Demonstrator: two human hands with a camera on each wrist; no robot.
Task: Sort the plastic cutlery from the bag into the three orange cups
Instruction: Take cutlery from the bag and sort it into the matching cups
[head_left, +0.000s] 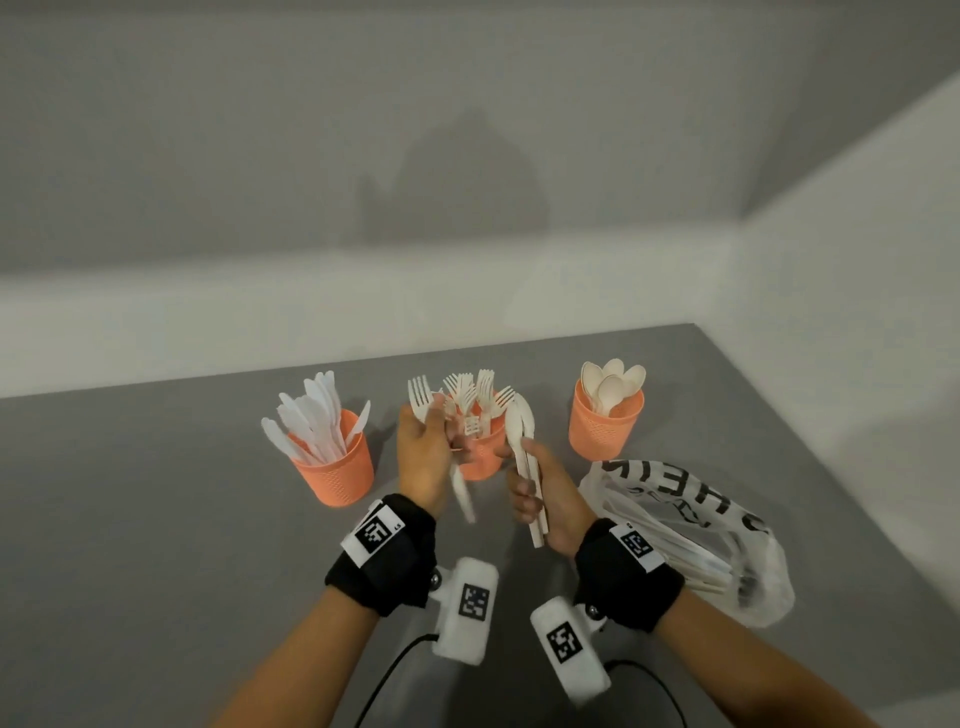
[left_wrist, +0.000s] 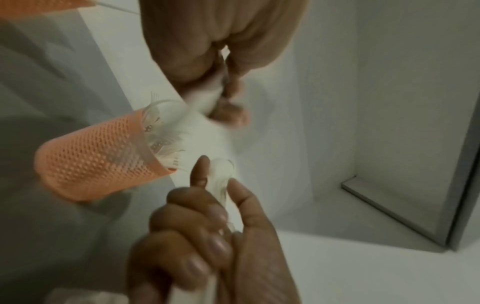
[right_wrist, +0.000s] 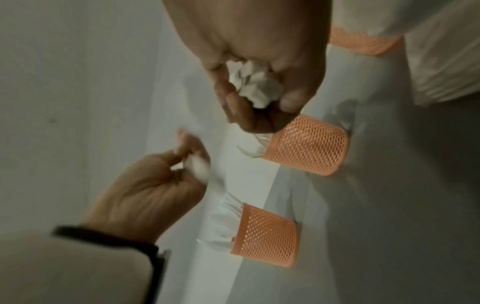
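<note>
Three orange mesh cups stand in a row: the left cup (head_left: 335, 467) holds knives, the middle cup (head_left: 483, 457) forks, the right cup (head_left: 605, 423) spoons. My left hand (head_left: 439, 423) grips one white fork (head_left: 422, 397), tines up, just left of the middle cup. My right hand (head_left: 524, 470) grips a bundle of cutlery (head_left: 521, 421) upright in front of that cup; spoon bowls show at its top. The right wrist view shows the bundle's handle ends (right_wrist: 254, 84) inside the curled fingers. The plastic bag (head_left: 691, 540) lies to the right with more cutlery inside.
The grey table (head_left: 156, 519) ends at a white wall behind the cups and on the right. The bag lies close behind my right wrist. Cables hang under both wrist cameras near the front edge.
</note>
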